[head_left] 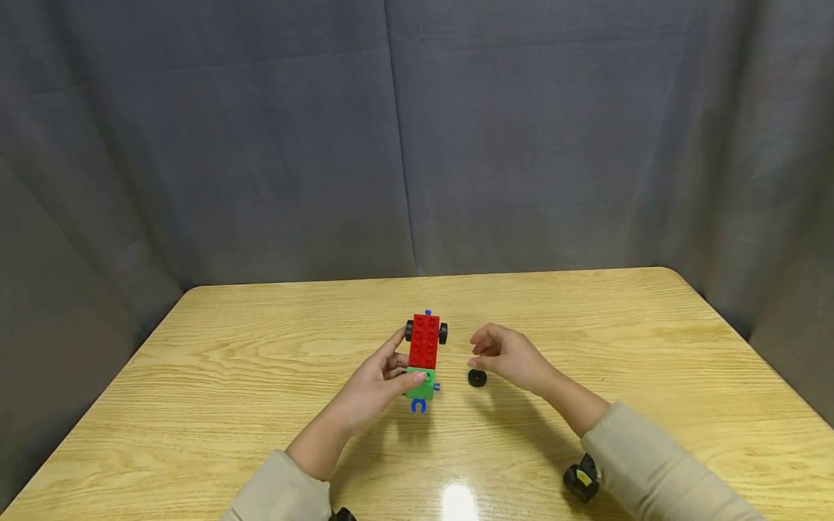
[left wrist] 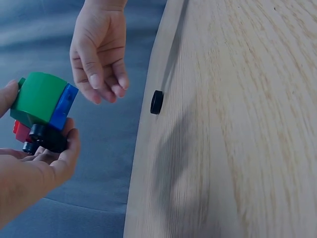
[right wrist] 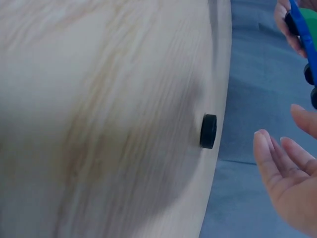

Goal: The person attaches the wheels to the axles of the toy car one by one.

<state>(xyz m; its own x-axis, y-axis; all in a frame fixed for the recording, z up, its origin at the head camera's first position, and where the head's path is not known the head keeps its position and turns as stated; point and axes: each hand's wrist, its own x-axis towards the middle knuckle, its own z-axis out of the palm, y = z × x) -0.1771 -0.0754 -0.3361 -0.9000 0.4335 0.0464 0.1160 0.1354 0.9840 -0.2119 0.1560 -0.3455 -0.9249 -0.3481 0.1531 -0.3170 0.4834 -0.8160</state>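
A toy car of building bricks (head_left: pixel 424 344) is in my left hand (head_left: pixel 365 398), raised over the table. My thumb presses on its green brick (left wrist: pixel 38 96), and the other fingers wrap its left side and underside. Black wheels flank the red brick's far end, and a bare blue peg (head_left: pixel 437 387) juts out to the right beside the green brick. A loose black wheel (head_left: pixel 477 378) lies on the table, also visible in the right wrist view as a dark disc (right wrist: pixel 208 131). Over it hovers my right hand (head_left: pixel 517 358), fingers loosely bent with nothing between them.
The wooden table (head_left: pixel 228 391) has rounded far corners. A grey curtain (head_left: pixel 293 181) hangs behind it and along both sides. Beneath the right sleeve (head_left: pixel 658 463) sits a black device (head_left: pixel 582 479) with a yellow mark.
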